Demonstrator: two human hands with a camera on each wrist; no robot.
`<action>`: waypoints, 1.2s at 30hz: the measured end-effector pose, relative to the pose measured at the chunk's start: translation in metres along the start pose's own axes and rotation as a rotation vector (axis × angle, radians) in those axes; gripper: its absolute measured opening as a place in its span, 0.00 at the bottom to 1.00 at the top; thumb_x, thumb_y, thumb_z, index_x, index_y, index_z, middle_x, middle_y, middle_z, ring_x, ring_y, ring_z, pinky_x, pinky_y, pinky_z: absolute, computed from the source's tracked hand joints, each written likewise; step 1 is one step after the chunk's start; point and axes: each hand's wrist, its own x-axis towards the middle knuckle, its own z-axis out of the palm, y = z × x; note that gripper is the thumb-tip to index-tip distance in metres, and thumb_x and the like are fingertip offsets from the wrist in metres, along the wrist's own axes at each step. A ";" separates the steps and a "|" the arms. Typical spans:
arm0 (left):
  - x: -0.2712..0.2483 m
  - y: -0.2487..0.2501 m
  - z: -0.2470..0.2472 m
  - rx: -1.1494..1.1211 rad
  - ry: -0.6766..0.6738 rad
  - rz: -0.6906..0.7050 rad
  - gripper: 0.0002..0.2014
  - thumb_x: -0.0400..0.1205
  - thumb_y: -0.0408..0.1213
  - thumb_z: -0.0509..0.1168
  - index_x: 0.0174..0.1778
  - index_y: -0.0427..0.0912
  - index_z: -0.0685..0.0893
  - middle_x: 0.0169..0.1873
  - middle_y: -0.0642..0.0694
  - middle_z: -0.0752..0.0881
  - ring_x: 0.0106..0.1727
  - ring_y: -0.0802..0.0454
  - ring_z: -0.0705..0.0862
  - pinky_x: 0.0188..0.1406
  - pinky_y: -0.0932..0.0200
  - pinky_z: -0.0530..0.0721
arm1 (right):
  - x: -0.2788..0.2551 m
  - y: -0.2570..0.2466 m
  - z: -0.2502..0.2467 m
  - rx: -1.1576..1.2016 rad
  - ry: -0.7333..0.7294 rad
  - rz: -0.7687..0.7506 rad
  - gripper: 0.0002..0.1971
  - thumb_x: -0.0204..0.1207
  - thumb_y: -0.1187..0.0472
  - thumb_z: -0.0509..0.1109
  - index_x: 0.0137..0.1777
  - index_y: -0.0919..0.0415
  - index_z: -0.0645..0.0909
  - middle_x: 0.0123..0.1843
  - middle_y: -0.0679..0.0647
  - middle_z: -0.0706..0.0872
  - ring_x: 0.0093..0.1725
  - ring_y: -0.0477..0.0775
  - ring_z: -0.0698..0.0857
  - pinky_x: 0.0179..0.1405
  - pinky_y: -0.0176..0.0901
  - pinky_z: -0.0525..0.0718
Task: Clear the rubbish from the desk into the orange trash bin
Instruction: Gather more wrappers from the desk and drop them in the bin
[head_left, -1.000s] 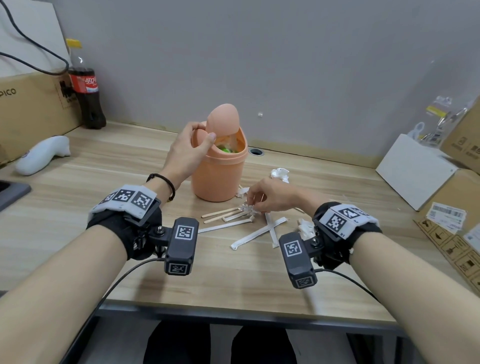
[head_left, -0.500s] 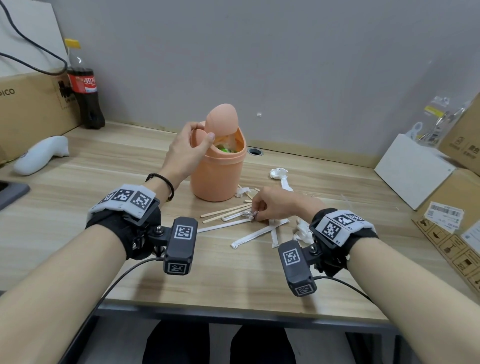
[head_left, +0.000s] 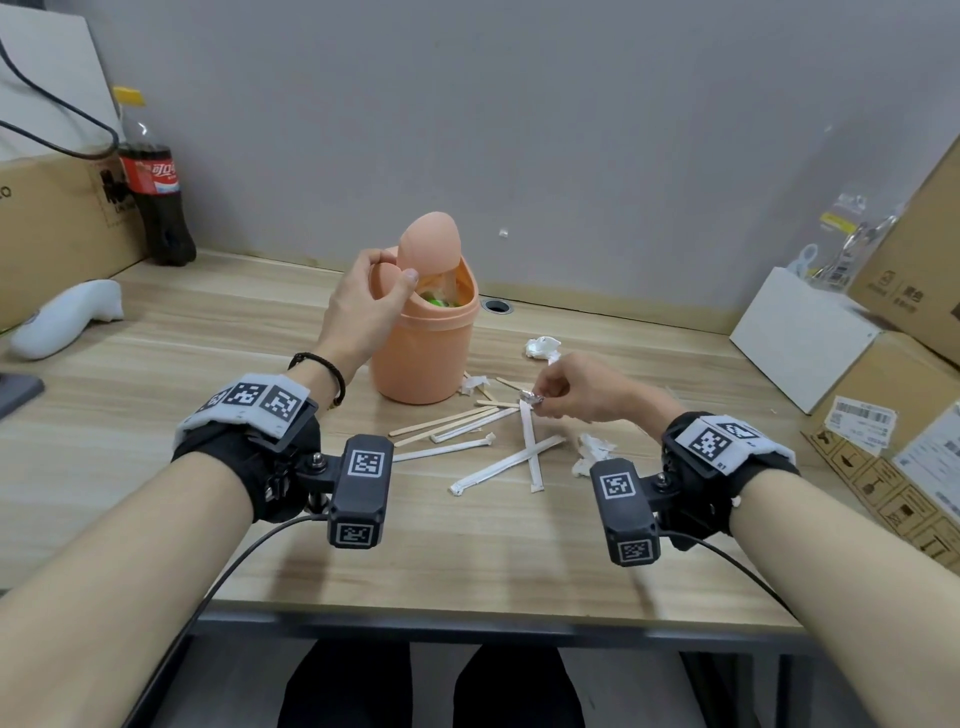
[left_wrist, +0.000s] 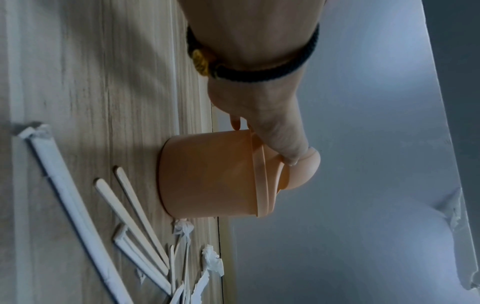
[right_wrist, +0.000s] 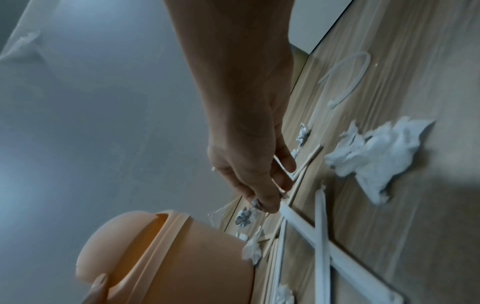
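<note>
Two hands share one job. The left hand curls over the rim of the small round orange plastic trash bin, thumb pressing the near edge of its domed swing lid so the flap stands tilted up and the mouth stays open; in my judgement this also steadies the light bin against tipping when something drops in. Green and clear scraps already show inside the opening.

At about 3 o'clock from the bin, the right hand hovers just above the pale wood-grain worktop, its thumb and forefinger pinching a small crumpled ball of silver foil. The pinch suits so small a piece, and the wad is lifted clear of the litter beneath it, probably bound for the open mouth at 10 o'clock from the hand.

Most of the rubbish lies between 4 and 5 o'clock of the bin: flat wooden sticks, long white paper sleeves crossed over one another, and crumpled white tissue wads, one close to the right wrist. The right wrist view shows more foil scraps on the worktop near the bin's base, so a good deal remains to clear.
</note>
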 end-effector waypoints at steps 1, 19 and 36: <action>-0.001 0.000 0.001 0.003 0.009 0.000 0.18 0.85 0.55 0.64 0.69 0.55 0.75 0.59 0.54 0.79 0.62 0.54 0.77 0.57 0.57 0.74 | -0.004 0.005 -0.001 -0.002 0.001 0.012 0.12 0.74 0.65 0.75 0.33 0.51 0.80 0.28 0.46 0.75 0.24 0.40 0.72 0.25 0.27 0.69; -0.022 0.010 0.014 0.032 0.040 0.002 0.22 0.84 0.56 0.64 0.71 0.53 0.75 0.61 0.53 0.78 0.62 0.53 0.76 0.58 0.55 0.74 | -0.059 0.021 -0.007 -0.100 -0.074 0.205 0.12 0.78 0.54 0.72 0.54 0.61 0.89 0.52 0.57 0.91 0.39 0.50 0.86 0.42 0.40 0.84; -0.022 0.009 0.015 0.049 0.052 0.008 0.23 0.84 0.57 0.64 0.72 0.53 0.74 0.60 0.54 0.77 0.62 0.54 0.75 0.58 0.56 0.74 | -0.054 0.031 0.010 -0.225 -0.076 0.192 0.19 0.68 0.54 0.81 0.60 0.49 0.84 0.57 0.48 0.84 0.51 0.49 0.80 0.47 0.40 0.75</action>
